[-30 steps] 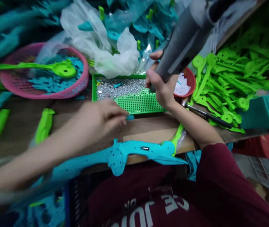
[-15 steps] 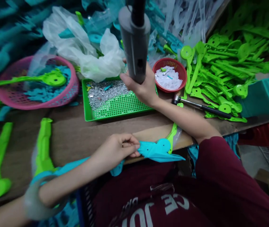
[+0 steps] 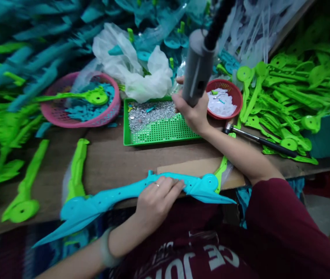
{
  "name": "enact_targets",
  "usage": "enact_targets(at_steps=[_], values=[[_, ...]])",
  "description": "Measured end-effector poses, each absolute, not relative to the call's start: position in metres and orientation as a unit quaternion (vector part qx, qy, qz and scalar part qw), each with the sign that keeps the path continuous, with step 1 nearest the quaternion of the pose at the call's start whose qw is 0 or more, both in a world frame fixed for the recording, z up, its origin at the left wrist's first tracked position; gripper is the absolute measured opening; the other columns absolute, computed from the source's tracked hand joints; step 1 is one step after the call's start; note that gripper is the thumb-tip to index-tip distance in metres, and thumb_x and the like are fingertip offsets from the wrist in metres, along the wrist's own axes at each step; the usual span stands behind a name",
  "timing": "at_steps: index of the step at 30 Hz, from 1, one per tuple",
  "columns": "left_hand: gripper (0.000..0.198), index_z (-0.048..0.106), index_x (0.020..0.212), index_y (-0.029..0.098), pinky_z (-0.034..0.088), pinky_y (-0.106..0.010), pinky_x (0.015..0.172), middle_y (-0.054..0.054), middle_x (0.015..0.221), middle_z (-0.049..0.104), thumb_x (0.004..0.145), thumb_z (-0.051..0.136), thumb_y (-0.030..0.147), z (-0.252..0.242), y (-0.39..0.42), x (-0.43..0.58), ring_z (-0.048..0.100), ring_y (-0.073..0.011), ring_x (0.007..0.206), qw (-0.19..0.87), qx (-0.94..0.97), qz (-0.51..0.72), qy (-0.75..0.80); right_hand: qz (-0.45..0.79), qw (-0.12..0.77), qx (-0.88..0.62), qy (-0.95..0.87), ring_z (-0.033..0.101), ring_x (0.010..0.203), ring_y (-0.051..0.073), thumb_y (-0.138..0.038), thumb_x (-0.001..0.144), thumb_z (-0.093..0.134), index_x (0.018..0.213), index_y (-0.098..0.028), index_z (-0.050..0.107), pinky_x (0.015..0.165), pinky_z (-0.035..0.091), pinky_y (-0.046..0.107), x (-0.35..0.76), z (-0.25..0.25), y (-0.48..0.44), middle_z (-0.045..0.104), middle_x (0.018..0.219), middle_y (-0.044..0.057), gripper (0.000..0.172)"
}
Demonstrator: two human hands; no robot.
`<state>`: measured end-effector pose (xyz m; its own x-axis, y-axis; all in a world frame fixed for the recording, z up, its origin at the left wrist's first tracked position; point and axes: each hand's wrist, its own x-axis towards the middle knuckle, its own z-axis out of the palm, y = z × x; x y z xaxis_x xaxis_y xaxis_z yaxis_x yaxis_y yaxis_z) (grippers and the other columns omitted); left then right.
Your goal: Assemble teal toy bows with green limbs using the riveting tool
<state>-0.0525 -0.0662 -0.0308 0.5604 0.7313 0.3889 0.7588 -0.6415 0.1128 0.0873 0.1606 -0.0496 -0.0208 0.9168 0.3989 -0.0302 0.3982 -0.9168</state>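
Observation:
My right hand (image 3: 192, 112) is wrapped around the lower end of a grey electric screwdriver (image 3: 197, 66), over the right end of a green perforated tray (image 3: 165, 133). The screwdriver's tip is hidden behind the hand. Small shiny metal screws (image 3: 150, 114) lie heaped along the tray's far side. At the table's front edge, my left hand (image 3: 160, 195) is closed over the middle of a long blue plastic piece (image 3: 118, 194) with round discs and pointed ends. A green plastic piece (image 3: 220, 174) shows beneath its right end, and another green piece (image 3: 77, 170) touches its left end.
A pink basket (image 3: 115, 110) of blue bits stands left of the tray, a red basket (image 3: 239, 104) of white pieces right of it. A hammer (image 3: 263, 141) lies beside piled green parts (image 3: 287, 89). Blue parts (image 3: 37, 69) heap up behind, and a black coiled cord (image 3: 219, 25) hangs overhead.
My left hand has moved from near the blue piece's right end to its middle, and more of the piece shows. My right hand still holds the screwdriver over the tray. The view has shifted left.

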Motion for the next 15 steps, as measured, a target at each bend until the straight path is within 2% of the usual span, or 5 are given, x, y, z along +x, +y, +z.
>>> enact_targets(at_steps=[3, 5, 10, 13, 15], values=[[0.035, 0.069, 0.124, 0.011, 0.053, -0.031, 0.065, -0.014, 0.113, 0.078, 0.093, 0.054, 0.007, -0.036, -0.083, -0.052, 0.068, -0.0188, 0.08, 0.118, -0.891, -0.187, -0.396, 0.403, 0.598, -0.367, -0.588, 0.061, 0.066, 0.016, -0.057, 0.079, 0.073, 0.102, -0.029, 0.055, 0.07, 0.058, 0.033, 0.088, -0.045, 0.158, 0.059, 0.07, -0.005, 0.04], [0.035, 0.068, 0.125, 0.009, 0.053, -0.032, 0.062, -0.017, 0.122, 0.075, 0.092, 0.055, 0.009, -0.037, -0.089, -0.049, 0.069, -0.0194, 0.082, 0.127, -0.887, -0.186, -0.404, 0.408, 0.589, -0.36, -0.597, 0.058, 0.059, 0.015, -0.062, 0.082, 0.068, 0.107, -0.028, 0.056, 0.066, 0.057, 0.033, 0.088, -0.043, 0.157, 0.058, 0.068, -0.005, 0.044], [0.021, 0.072, 0.11, 0.006, 0.052, -0.033, 0.061, -0.015, 0.106, 0.078, 0.094, 0.062, 0.015, -0.037, -0.086, -0.039, 0.07, -0.0202, 0.079, 0.067, -0.871, -0.222, -0.432, 0.423, 0.557, -0.347, -0.625, 0.061, 0.064, 0.016, -0.062, 0.084, 0.068, 0.117, -0.028, 0.055, 0.069, 0.057, 0.034, 0.084, -0.038, 0.165, 0.057, 0.068, -0.005, 0.049], [0.022, 0.072, 0.107, 0.006, 0.05, -0.035, 0.064, -0.013, 0.096, 0.077, 0.097, 0.055, 0.015, -0.03, -0.081, -0.041, 0.068, -0.0213, 0.078, 0.051, -0.864, -0.23, -0.445, 0.413, 0.556, -0.34, -0.636, 0.062, 0.066, 0.016, -0.065, 0.084, 0.066, 0.121, -0.028, 0.053, 0.068, 0.057, 0.034, 0.08, -0.035, 0.171, 0.056, 0.07, -0.005, 0.054], [0.025, 0.072, 0.104, 0.008, 0.051, -0.036, 0.069, -0.013, 0.097, 0.076, 0.099, 0.05, 0.018, -0.023, -0.072, -0.05, 0.067, -0.0223, 0.081, 0.019, -0.868, -0.231, -0.439, 0.391, 0.569, -0.349, -0.634, 0.063, 0.066, 0.015, -0.068, 0.084, 0.062, 0.123, -0.029, 0.052, 0.067, 0.057, 0.034, 0.078, -0.03, 0.174, 0.055, 0.072, -0.004, 0.056]])
